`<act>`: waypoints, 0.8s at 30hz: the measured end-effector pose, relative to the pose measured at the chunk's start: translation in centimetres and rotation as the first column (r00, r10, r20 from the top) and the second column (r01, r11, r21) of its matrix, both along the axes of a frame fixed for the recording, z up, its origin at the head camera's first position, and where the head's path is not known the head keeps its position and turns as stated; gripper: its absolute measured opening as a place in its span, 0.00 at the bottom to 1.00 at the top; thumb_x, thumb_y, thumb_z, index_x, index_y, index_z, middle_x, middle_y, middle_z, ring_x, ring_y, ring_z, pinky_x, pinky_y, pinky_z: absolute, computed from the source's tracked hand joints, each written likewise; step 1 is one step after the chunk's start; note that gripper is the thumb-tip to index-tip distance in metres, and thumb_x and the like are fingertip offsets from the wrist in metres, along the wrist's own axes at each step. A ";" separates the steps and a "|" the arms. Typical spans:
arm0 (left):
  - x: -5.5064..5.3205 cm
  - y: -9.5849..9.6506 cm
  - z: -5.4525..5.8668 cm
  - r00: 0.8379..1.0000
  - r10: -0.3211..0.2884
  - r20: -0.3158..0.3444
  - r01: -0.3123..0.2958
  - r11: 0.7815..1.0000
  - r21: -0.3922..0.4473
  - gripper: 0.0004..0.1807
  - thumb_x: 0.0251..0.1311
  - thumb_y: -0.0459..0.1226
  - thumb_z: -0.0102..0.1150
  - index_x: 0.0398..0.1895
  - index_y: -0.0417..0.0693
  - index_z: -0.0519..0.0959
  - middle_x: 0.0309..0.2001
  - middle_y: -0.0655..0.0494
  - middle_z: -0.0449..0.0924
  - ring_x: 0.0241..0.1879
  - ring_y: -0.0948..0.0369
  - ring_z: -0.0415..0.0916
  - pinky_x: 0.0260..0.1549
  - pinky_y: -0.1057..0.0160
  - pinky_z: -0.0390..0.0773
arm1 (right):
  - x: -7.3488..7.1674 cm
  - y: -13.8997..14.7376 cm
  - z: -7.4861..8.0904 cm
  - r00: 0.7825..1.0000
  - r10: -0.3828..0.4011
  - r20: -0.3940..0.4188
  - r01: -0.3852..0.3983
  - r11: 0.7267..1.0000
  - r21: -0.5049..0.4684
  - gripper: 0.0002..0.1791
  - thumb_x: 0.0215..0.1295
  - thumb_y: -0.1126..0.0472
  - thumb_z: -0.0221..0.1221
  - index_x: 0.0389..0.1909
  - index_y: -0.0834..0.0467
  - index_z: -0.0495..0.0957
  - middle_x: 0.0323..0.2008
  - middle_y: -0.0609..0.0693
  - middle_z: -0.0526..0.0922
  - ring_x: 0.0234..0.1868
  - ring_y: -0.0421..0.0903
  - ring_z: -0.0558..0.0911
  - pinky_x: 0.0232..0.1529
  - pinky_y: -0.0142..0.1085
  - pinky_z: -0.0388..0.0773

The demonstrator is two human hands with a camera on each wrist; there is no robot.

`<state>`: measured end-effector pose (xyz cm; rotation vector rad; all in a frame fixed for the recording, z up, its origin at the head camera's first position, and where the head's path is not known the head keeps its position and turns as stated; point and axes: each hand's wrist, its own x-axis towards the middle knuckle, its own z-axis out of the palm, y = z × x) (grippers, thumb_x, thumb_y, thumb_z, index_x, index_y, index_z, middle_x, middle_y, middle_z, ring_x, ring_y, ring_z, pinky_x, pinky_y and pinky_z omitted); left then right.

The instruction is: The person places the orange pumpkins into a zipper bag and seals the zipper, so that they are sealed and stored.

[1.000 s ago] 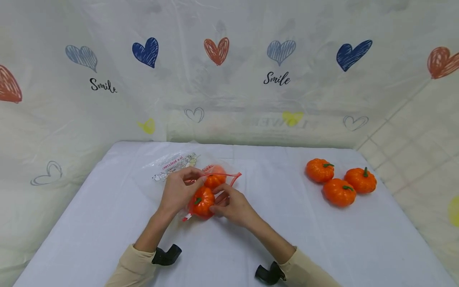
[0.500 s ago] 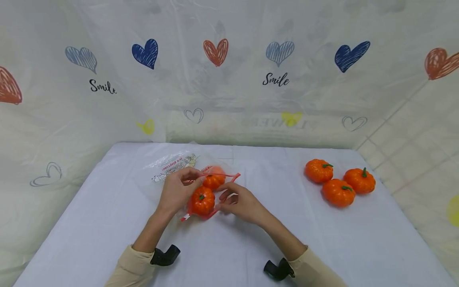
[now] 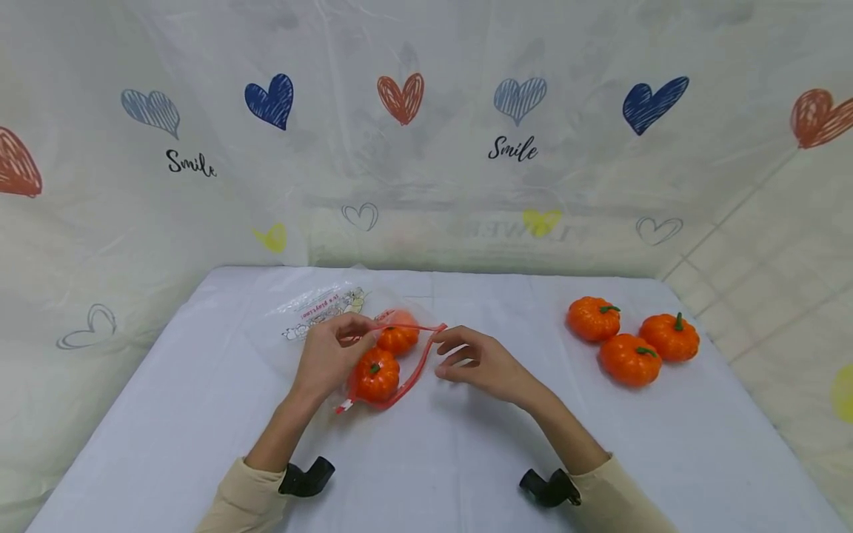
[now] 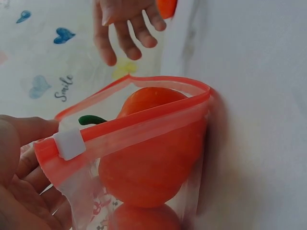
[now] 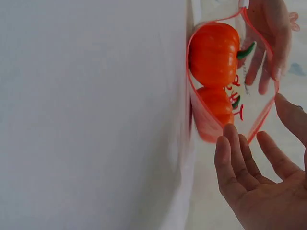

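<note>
A clear plastic zip bag (image 3: 293, 355) with a red zip rim lies on the table, its mouth spread wide. Inside sit two small orange pumpkins; the nearer pumpkin (image 3: 376, 376) is by the mouth and the other pumpkin (image 3: 398, 339) lies deeper in. My left hand (image 3: 333, 348) pinches the upper edge of the mouth. A white slider (image 4: 71, 143) sits at the rim's corner in the left wrist view. To the right of the bag, my right hand (image 3: 485, 364) has relaxed, spread fingers and holds nothing.
Three more orange pumpkins (image 3: 629, 359) with green stems are grouped at the table's right side. A white cloth covers the table (image 3: 426, 474). Behind it hangs a pale curtain (image 3: 453, 170) printed with hearts.
My right hand has moved off the nearer pumpkin and rim, to the right and slightly away from me. The bag's mouth now spreads wider on the right. My left hand stays on the rim.
</note>
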<state>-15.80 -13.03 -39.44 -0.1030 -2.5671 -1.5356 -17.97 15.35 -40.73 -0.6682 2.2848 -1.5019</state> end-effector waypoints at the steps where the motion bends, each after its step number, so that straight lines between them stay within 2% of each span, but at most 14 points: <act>1: 0.0 0.0 0.0 1.000 -0.001 -0.004 0.001 1.000 0.000 0.10 0.66 0.40 0.70 0.47 0.50 0.87 0.48 0.53 0.90 0.52 0.54 0.85 0.56 0.50 0.86 | -0.1 0.5 0.1 1.000 -0.014 -0.004 0.014 1.000 0.006 0.27 0.67 0.55 0.70 0.66 0.54 0.76 0.59 0.63 0.81 0.54 0.51 0.86 0.53 0.34 0.86; 4: 0.0 0.1 0.0 1.000 -0.005 -0.008 0.005 1.000 -0.001 0.10 0.66 0.40 0.70 0.47 0.50 0.87 0.49 0.52 0.90 0.52 0.54 0.85 0.56 0.50 0.86 | -0.3 2.0 0.4 0.998 -0.055 -0.026 0.056 0.998 0.025 0.26 0.67 0.54 0.70 0.64 0.50 0.77 0.60 0.63 0.81 0.54 0.51 0.86 0.53 0.34 0.86; 8: 0.0 0.1 -0.1 1.000 0.006 0.017 -0.006 1.000 -0.009 0.10 0.66 0.40 0.70 0.48 0.51 0.87 0.49 0.53 0.90 0.53 0.54 0.85 0.57 0.50 0.86 | -0.5 4.0 0.7 0.992 -0.115 -0.055 0.118 0.991 0.057 0.25 0.67 0.51 0.70 0.63 0.47 0.77 0.60 0.61 0.81 0.56 0.51 0.85 0.53 0.32 0.86; 13: 0.0 0.2 -0.2 0.999 0.014 0.044 -0.013 1.000 -0.018 0.10 0.66 0.41 0.69 0.48 0.53 0.87 0.50 0.53 0.89 0.54 0.54 0.84 0.58 0.50 0.85 | -0.7 6.2 1.2 0.978 -0.178 -0.108 0.189 0.977 0.095 0.25 0.68 0.49 0.69 0.63 0.48 0.78 0.62 0.58 0.82 0.58 0.51 0.85 0.53 0.28 0.83; 19: 0.0 0.2 -0.1 0.999 0.012 0.042 -0.011 1.000 -0.021 0.10 0.66 0.41 0.70 0.48 0.52 0.87 0.50 0.53 0.89 0.55 0.54 0.84 0.58 0.49 0.85 | -0.8 8.5 1.7 0.959 -0.236 -0.157 0.256 0.959 0.121 0.24 0.69 0.48 0.67 0.63 0.49 0.78 0.61 0.54 0.83 0.59 0.51 0.84 0.54 0.22 0.80; 24: 0.1 0.3 0.0 0.999 0.010 0.045 -0.009 1.000 -0.025 0.10 0.66 0.41 0.70 0.48 0.52 0.87 0.50 0.52 0.89 0.55 0.54 0.84 0.58 0.49 0.85 | -0.5 10.4 2.3 0.946 -0.272 -0.178 0.297 0.947 0.127 0.24 0.70 0.48 0.66 0.64 0.51 0.78 0.61 0.53 0.83 0.60 0.52 0.83 0.54 0.20 0.79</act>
